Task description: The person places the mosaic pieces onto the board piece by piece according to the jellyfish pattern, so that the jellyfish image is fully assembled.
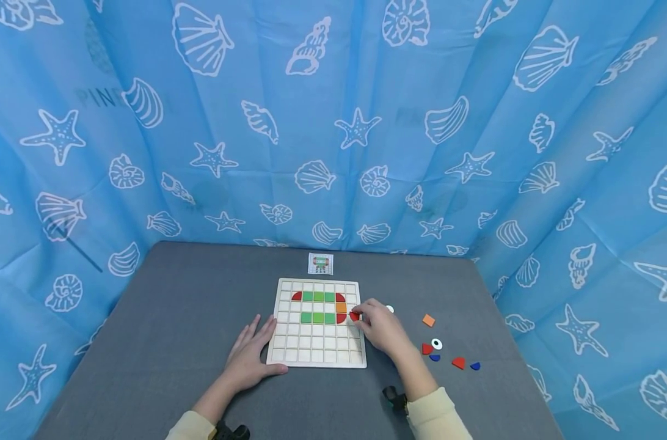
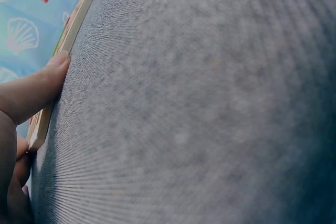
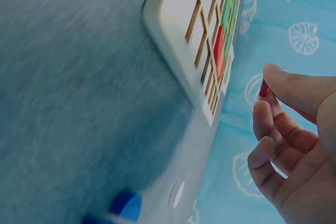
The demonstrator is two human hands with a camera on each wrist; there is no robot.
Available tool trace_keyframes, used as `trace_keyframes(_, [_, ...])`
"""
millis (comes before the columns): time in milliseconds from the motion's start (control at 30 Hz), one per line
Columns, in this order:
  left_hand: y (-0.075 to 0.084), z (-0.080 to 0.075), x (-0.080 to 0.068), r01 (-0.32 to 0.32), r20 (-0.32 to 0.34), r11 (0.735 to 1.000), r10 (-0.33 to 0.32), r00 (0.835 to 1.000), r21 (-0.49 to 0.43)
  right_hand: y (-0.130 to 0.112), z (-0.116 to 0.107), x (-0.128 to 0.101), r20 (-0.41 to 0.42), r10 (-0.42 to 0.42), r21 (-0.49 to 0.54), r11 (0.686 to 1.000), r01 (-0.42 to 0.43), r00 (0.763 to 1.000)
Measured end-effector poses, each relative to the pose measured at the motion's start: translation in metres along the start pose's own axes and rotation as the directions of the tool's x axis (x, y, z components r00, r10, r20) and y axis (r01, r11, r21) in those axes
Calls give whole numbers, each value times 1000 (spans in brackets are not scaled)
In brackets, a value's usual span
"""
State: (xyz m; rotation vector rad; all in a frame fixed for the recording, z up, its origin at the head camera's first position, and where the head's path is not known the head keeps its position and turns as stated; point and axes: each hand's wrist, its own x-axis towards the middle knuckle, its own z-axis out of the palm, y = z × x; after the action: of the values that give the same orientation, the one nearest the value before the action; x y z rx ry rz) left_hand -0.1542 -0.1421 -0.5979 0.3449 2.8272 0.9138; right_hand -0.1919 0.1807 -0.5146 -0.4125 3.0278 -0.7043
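Note:
A white grid board (image 1: 318,360) lies on the grey table (image 1: 174,330), with green, red and orange tiles in its upper rows. My right hand (image 1: 379,325) pinches a small red tile (image 1: 354,316) at the board's right edge; the right wrist view shows that red tile (image 3: 263,88) between thumb and fingers beside the board (image 3: 173,19). My left hand (image 1: 251,357) rests flat on the table at the board's lower left corner, its thumb touching the front edge. In the left wrist view its thumb (image 2: 37,90) presses the board's edge (image 2: 73,27).
Loose pieces lie right of the board: an orange square (image 1: 429,320), a white ring (image 1: 437,344), red pieces (image 1: 458,363) and blue pieces (image 1: 474,366). A small pattern card (image 1: 320,263) lies behind the board. Blue seashell curtains surround the table.

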Motion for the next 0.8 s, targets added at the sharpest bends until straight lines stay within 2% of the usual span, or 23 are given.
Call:
trace_keyframes(367, [0, 1, -2, -13, -33, 1000, 13, 999, -9, -20, 7, 12, 49, -72, -10, 997, 73, 996])
trace_keyframes(800, [1, -3, -2, -8, 0, 1000, 8, 1000, -21, -40, 26, 27, 27, -156, 52, 987, 154, 987])
